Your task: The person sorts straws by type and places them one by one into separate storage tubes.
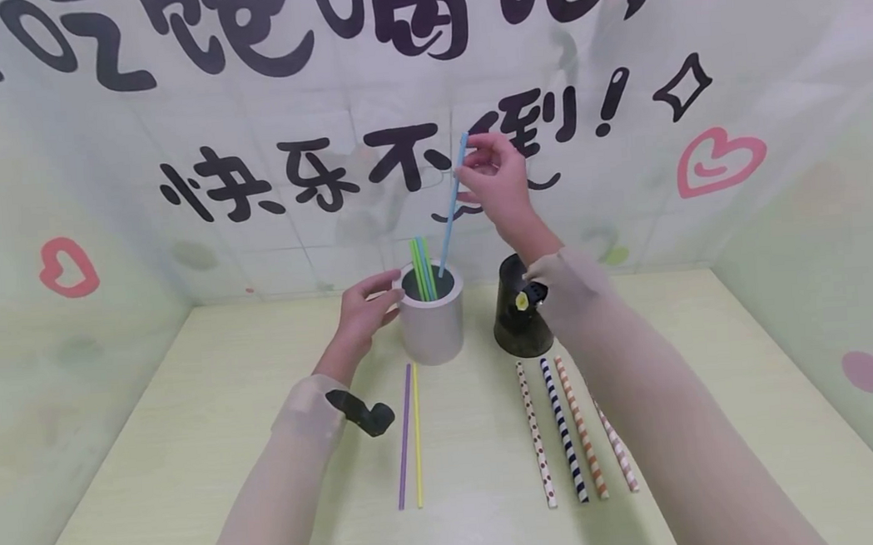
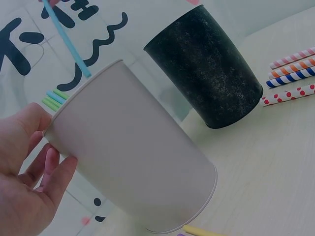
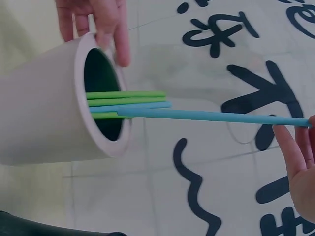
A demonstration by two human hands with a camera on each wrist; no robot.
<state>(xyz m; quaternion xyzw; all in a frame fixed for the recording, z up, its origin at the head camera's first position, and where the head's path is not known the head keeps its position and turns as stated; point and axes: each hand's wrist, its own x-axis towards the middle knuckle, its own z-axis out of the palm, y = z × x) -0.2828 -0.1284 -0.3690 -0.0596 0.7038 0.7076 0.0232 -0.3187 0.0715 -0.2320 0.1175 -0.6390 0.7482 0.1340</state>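
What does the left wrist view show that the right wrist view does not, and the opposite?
Only the left wrist view: four patterned straws and the tips of a yellow straw and a purple straw.

Only the right wrist view: the dark inside of the grey cup.

Both: the cup's outside, the left hand touching it, green straws and the blue straw in the right hand.

The black cup is clear in the left wrist view; whether the other's dark bottom edge is it, I cannot tell.
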